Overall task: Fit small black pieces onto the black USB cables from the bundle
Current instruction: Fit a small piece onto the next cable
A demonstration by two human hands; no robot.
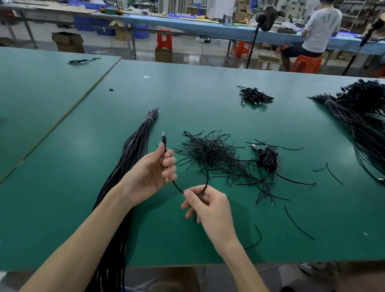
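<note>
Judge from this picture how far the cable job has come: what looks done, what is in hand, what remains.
Possibly done: a small coiled batch beside the pile of short black pieces, though I cannot tell if pieces are fitted. In hand: the left hand grips one USB cable below its plug; the right hand pinches it further along. Left: the thick tied bundle.

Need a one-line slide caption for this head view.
Left hand grips a black USB cable below its plug; right hand pinches its loop, over a green table beside the tied bundle.
</note>
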